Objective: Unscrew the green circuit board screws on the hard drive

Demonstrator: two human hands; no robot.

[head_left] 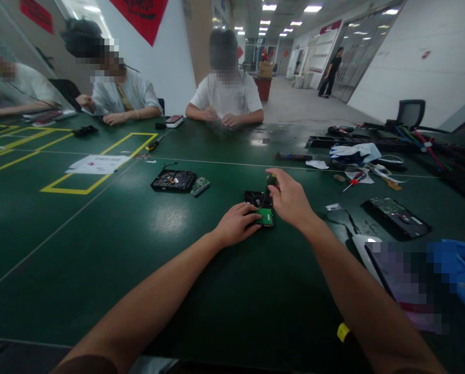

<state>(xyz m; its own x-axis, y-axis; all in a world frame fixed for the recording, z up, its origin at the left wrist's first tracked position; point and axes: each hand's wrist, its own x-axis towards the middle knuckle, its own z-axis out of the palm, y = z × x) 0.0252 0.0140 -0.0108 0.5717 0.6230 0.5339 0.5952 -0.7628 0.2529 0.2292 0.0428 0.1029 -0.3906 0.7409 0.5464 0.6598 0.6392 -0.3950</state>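
Note:
A hard drive [258, 199] with a green circuit board [266, 217] lies on the dark green table [170, 275]. My left hand [238, 224] rests on the drive's left side, its fingers reaching over the board and pressing it. Upright above the drive is a screwdriver [271, 181], its dark handle wrapped by the fingers of my right hand [290, 200]; its shaft points down at the drive, and the tip is too small to make out.
Left of the drive lie another opened drive [173, 180] and a loose circuit board [200, 186]. To the right are a third drive [399, 217], gloves [355, 153], a red screwdriver [357, 179] and a blue bin [464, 270]. Several people are across the table.

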